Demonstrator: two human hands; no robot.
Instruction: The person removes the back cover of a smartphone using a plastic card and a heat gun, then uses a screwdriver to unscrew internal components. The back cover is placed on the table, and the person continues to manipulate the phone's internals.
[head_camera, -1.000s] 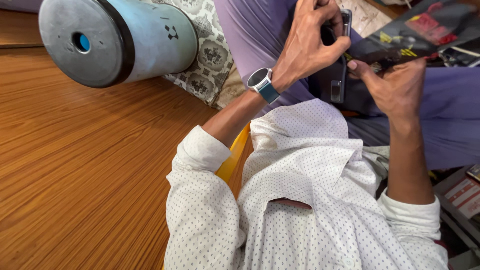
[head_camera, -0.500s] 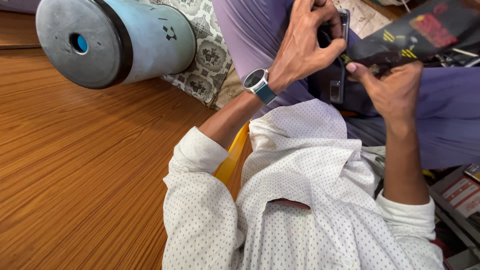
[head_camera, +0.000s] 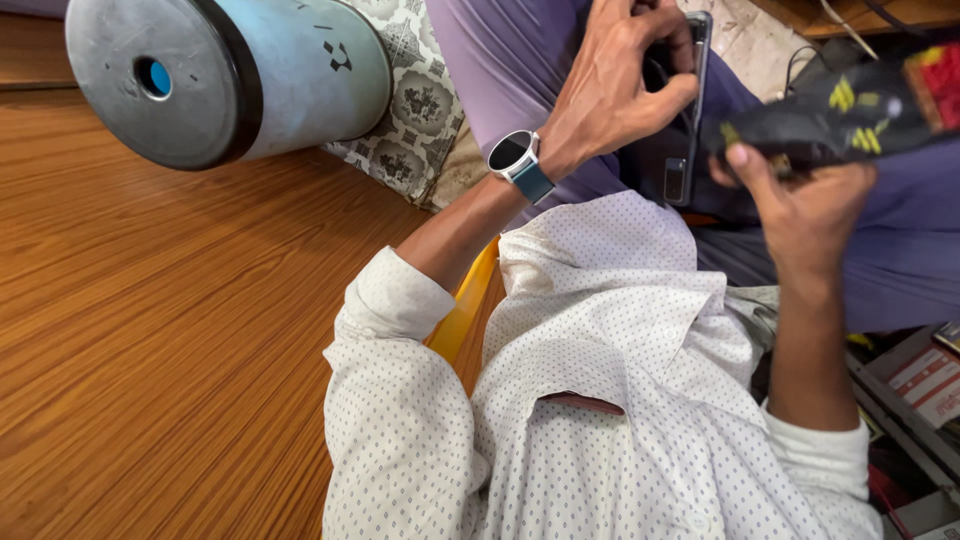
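My left hand (head_camera: 615, 95), with a round watch (head_camera: 515, 160) on its wrist, is closed around a dark phone (head_camera: 690, 120) held edge-on above my lap. Just to the right, my right hand (head_camera: 800, 195) grips a black packet (head_camera: 850, 115) with yellow and red marks; the packet is blurred. The two hands are close together over my purple trousers (head_camera: 520, 60). My white dotted shirt (head_camera: 620, 400) fills the lower part of the view.
A grey-blue cylinder (head_camera: 230, 75) lies on its side at the top left on the wooden surface (head_camera: 150, 330). A patterned cushion (head_camera: 410, 110) sits beside it. A yellow strip (head_camera: 465, 300) shows by my left elbow. Boxes (head_camera: 925, 380) lie at the right edge.
The black packet in my right hand has dropped a little and now blurs with motion. My left hand keeps its hold on the phone.
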